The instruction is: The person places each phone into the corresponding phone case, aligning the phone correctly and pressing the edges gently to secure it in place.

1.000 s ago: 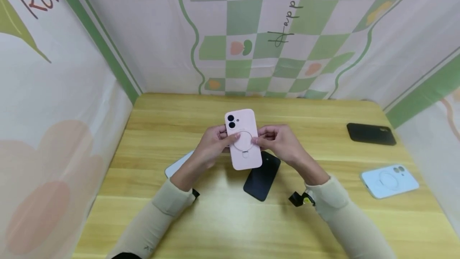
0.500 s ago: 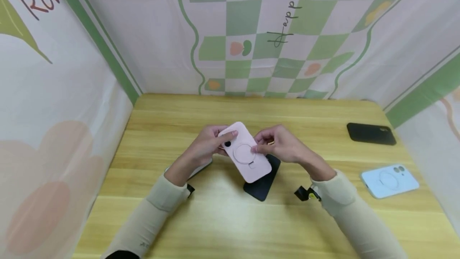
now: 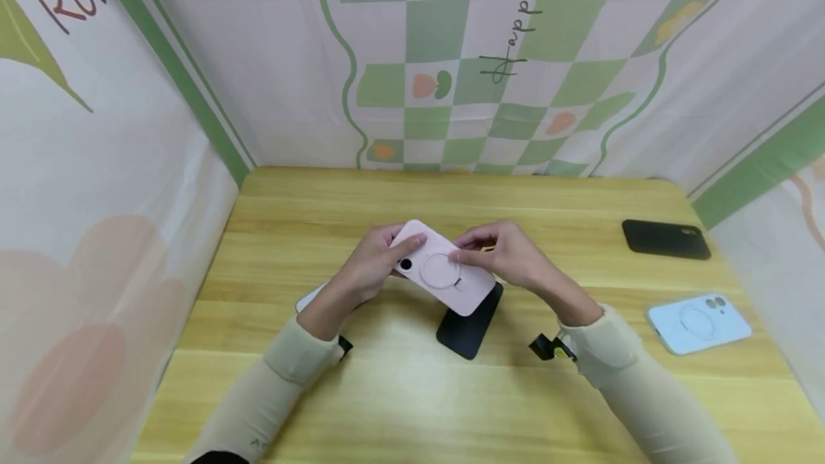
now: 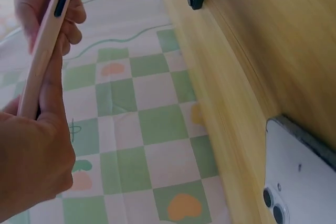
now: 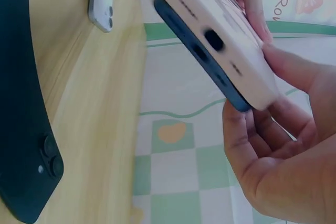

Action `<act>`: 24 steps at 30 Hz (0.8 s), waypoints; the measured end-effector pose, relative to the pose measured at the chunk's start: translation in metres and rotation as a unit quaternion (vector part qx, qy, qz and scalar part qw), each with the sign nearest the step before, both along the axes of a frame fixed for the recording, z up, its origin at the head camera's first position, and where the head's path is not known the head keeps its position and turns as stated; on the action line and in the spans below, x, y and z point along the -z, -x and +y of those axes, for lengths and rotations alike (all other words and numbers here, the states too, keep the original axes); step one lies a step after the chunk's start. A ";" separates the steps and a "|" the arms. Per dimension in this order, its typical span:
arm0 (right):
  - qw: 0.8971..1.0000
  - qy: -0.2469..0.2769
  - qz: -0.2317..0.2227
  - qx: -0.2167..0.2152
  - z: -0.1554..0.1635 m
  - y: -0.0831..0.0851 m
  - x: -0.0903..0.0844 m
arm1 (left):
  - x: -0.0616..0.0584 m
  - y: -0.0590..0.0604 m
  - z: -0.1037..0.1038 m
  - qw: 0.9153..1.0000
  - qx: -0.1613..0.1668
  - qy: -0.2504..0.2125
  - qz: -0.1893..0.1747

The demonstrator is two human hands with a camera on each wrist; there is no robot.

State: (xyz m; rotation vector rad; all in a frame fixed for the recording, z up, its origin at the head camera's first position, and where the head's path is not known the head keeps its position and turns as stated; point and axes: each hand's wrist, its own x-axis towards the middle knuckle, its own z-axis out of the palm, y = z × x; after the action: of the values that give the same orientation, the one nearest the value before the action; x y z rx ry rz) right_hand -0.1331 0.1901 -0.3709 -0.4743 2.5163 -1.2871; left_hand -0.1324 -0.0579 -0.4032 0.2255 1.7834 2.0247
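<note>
Both forearms, in pale sleeves, reach in from the near edge and meet over the middle of the wooden worktop (image 3: 399, 392), with the wrists bent inward. The left hand (image 3: 374, 267) grips the camera end of a pink-cased phone (image 3: 445, 267), its fingertip lying across the top corner of the back, while the right hand (image 3: 505, 256) pinches the opposite long side, thumb pad pressed near the ring on the case. The right wrist view shows the right hand's fingers (image 5: 247, 124) curled under the phone's dark front edge and the thumb on the pink back; the left wrist view shows the phone (image 4: 44, 51) edge-on, clamped between thumb and fingers. The phone is held in the air, clear of the worktop, just above a black phone (image 3: 467, 324) lying flat. A second ago it stood nearly upright, camera end pointing away from the person; since then it has swung clockwise and now lies close to horizontal, back up, long axis running from upper left to lower right, camera end at the left. A white phone (image 3: 316, 298) lies partly hidden under the left wrist; a black case (image 3: 667, 240) and a pale blue case (image 3: 699, 323) lie well apart at the right.
</note>
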 end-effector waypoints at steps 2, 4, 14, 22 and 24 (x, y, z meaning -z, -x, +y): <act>1.000 0.010 -0.002 0.024 0.002 0.000 0.001 | 0.000 -0.001 0.001 1.000 -0.021 -0.008 -0.003; 0.999 0.019 -0.007 0.043 0.004 -0.001 0.002 | -0.001 -0.002 0.002 0.999 -0.040 -0.015 -0.005; 0.990 0.089 -0.033 0.106 0.013 -0.004 0.009 | -0.005 -0.007 0.005 0.989 -0.125 -0.071 -0.038; 0.963 0.212 -0.095 0.135 0.015 -0.006 0.015 | -0.004 -0.011 0.004 0.985 -0.136 -0.096 -0.048; 0.957 0.235 -0.107 0.132 0.016 -0.006 0.016 | -0.003 -0.012 0.004 0.984 -0.136 -0.102 -0.052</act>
State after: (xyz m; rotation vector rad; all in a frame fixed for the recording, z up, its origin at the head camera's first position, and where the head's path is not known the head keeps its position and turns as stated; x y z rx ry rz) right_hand -0.1269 0.2059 -0.3867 -0.0776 2.1380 -1.9382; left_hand -0.1201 -0.0537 -0.3998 -0.0680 1.6159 2.3652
